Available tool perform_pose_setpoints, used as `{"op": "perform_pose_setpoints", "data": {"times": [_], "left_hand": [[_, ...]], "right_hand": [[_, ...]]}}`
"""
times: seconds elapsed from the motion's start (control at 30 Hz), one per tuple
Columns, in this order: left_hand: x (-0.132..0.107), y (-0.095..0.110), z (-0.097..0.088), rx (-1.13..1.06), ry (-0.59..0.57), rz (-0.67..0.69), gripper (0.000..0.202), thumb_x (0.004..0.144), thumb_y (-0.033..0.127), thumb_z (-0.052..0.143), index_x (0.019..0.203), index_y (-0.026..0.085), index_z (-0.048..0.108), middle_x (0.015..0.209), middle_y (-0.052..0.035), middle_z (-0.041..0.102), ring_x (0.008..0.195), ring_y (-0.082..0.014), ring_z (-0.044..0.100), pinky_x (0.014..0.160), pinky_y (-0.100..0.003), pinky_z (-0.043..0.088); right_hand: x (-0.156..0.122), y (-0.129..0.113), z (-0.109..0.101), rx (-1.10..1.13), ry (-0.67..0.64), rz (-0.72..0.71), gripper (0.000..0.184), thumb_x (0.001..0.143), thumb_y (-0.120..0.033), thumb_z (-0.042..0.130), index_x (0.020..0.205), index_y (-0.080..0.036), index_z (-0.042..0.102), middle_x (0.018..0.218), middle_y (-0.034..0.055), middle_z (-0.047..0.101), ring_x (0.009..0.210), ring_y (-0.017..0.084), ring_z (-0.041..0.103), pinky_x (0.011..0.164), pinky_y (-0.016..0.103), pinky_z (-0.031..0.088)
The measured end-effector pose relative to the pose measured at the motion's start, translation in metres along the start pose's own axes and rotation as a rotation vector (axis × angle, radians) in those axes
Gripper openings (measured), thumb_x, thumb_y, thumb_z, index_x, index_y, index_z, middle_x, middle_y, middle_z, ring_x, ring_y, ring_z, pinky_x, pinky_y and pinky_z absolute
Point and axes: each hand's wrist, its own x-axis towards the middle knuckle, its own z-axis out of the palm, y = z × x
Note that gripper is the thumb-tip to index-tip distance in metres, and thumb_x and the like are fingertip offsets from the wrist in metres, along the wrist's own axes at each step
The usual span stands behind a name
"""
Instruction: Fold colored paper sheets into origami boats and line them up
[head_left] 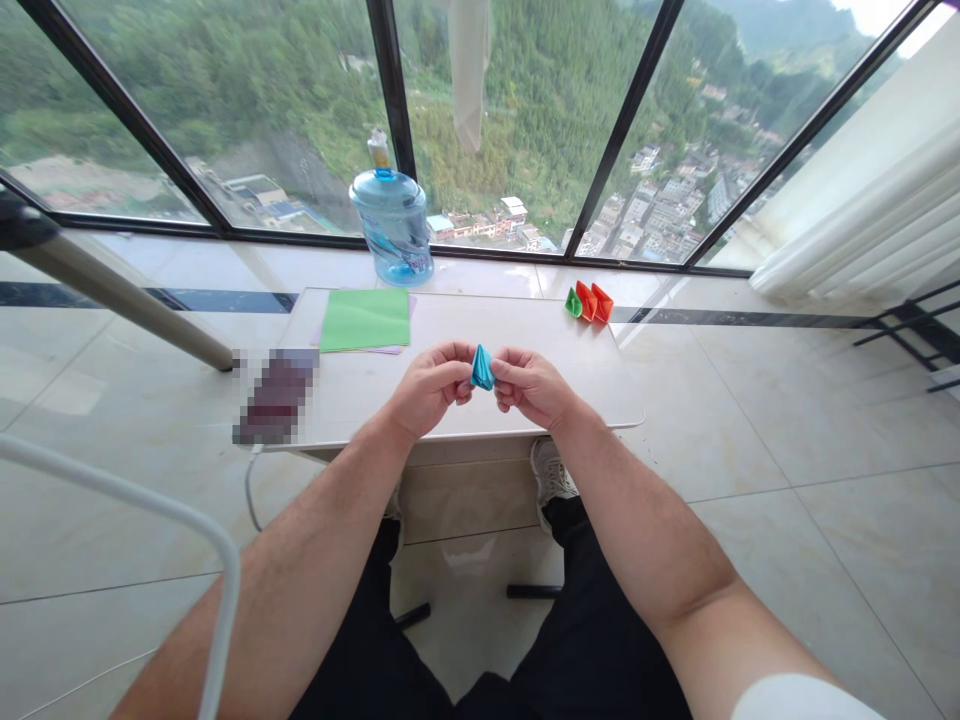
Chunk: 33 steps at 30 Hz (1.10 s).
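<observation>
Between my two hands, above the front half of a low white table (360,400), is a small piece of folded blue paper (481,370) with a pointed top. My left hand (439,380) pinches its left side between thumb and fingers. On the right side, my right hand (526,382) pinches it the same way. Farther back on the tabletop, to the right, folded paper pieces stand in a row: a green one (574,303) and orange-red ones (595,302). A stack of flat square sheets with green paper (365,320) on top lies at the back left.
A blurred-out object (276,396) with a cable (251,490) lies at the table's left edge. Behind the table, a large blue water bottle (391,225) stands by the window. A pale pole (142,290) slants in from the left, and a white curved tube (202,530) is near me.
</observation>
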Motion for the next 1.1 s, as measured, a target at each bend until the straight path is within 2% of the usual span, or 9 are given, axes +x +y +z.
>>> {"op": "perform_pose_setpoints", "data": {"times": [0.1,0.27,0.4,0.53,0.67,0.77,0.9,1.1], "left_hand": [[0.001,0.0,-0.002,-0.045,-0.01,-0.013,0.019,0.065,0.03,0.072,0.077,0.015,0.068,0.063,-0.0019,0.06,0.051,-0.0094,0.047,0.048,-0.024,0.038],[0.003,-0.003,-0.005,0.038,0.027,-0.04,0.02,0.068,0.028,0.079,0.072,0.017,0.063,0.057,0.0009,0.057,0.047,-0.0082,0.048,0.045,-0.021,0.035],[0.003,-0.005,-0.006,-0.027,0.031,-0.03,0.022,0.066,0.024,0.079,0.077,0.017,0.062,0.06,0.0008,0.062,0.049,-0.0092,0.055,0.047,-0.021,0.041],[0.003,-0.005,-0.005,-0.146,0.059,-0.03,0.025,0.068,0.024,0.081,0.084,0.016,0.064,0.071,-0.0015,0.069,0.06,-0.0121,0.066,0.056,-0.022,0.052],[0.002,-0.005,-0.006,-0.136,0.062,-0.032,0.033,0.066,0.025,0.086,0.094,0.015,0.071,0.084,-0.0044,0.075,0.071,-0.0159,0.071,0.066,-0.028,0.058],[0.004,-0.005,-0.009,-0.062,0.05,0.033,0.031,0.065,0.025,0.089,0.091,0.013,0.077,0.086,-0.0064,0.076,0.076,-0.0145,0.07,0.07,-0.026,0.057],[0.004,-0.002,-0.016,0.01,-0.017,0.048,0.031,0.061,0.025,0.093,0.086,0.013,0.08,0.083,-0.0083,0.077,0.07,-0.0138,0.067,0.067,-0.025,0.054],[0.0,0.004,-0.02,0.066,-0.081,0.04,0.034,0.057,0.022,0.094,0.087,0.014,0.081,0.08,-0.0075,0.077,0.069,-0.0152,0.067,0.07,-0.028,0.055]], "right_hand": [[0.001,0.0,-0.001,-0.002,0.016,-0.004,0.051,0.064,-0.056,0.089,0.072,-0.021,0.053,0.05,-0.01,0.047,0.044,0.007,0.042,0.043,0.021,0.041],[0.002,0.002,-0.001,-0.052,0.04,-0.026,0.051,0.062,-0.056,0.09,0.068,-0.02,0.054,0.051,-0.0094,0.046,0.045,0.006,0.039,0.045,0.022,0.04],[0.002,0.002,0.0,-0.048,0.02,-0.093,0.049,0.063,-0.057,0.089,0.075,-0.02,0.058,0.065,-0.0047,0.059,0.058,0.009,0.054,0.056,0.024,0.047],[0.001,0.002,0.0,-0.058,-0.012,-0.145,0.046,0.061,-0.049,0.092,0.084,-0.02,0.064,0.078,-0.0007,0.07,0.073,0.014,0.065,0.062,0.025,0.05],[0.003,0.005,-0.002,-0.041,0.056,-0.173,0.043,0.064,-0.048,0.091,0.082,-0.018,0.067,0.071,-0.001,0.07,0.063,0.011,0.061,0.058,0.025,0.049],[0.004,0.006,-0.004,-0.041,0.082,-0.176,0.041,0.065,-0.048,0.091,0.078,-0.017,0.067,0.063,-0.0021,0.067,0.056,0.01,0.058,0.055,0.024,0.048],[0.004,0.007,-0.007,-0.058,0.049,-0.167,0.041,0.062,-0.045,0.093,0.081,-0.017,0.07,0.066,-0.0008,0.069,0.059,0.011,0.061,0.055,0.024,0.051],[0.003,0.006,-0.005,-0.001,-0.01,-0.158,0.041,0.059,-0.042,0.095,0.081,-0.016,0.07,0.069,-0.0003,0.071,0.061,0.012,0.064,0.055,0.024,0.055]]}}
